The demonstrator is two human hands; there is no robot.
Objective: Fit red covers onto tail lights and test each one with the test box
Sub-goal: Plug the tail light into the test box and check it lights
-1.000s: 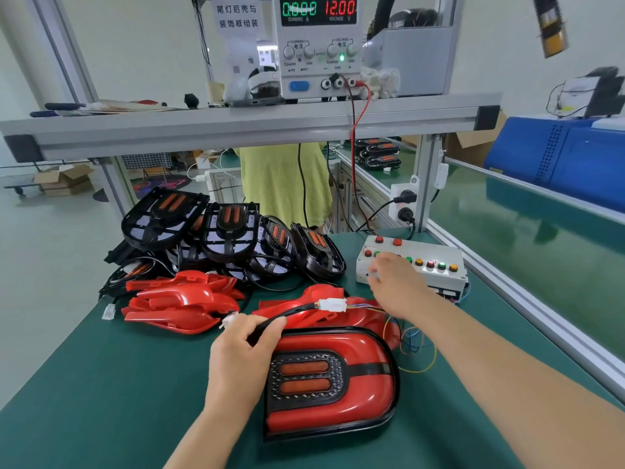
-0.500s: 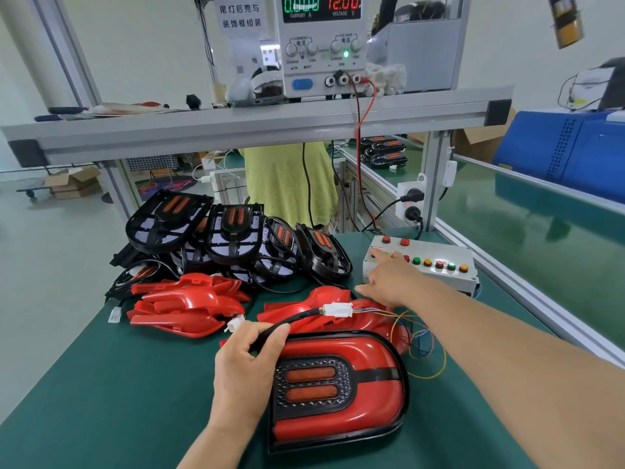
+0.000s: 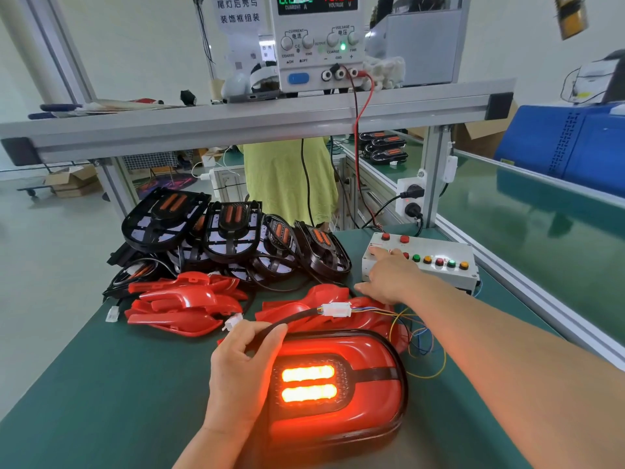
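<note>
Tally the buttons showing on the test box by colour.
Red buttons: 4
Green buttons: 2
Orange buttons: 2
Total: 8 in view on the test box; the right hand may hide more.

power supply (image 3: 318,38) display cut by top edge

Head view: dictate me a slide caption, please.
Right hand presses the test box; the tail light glows, left hand holding its cable.
</note>
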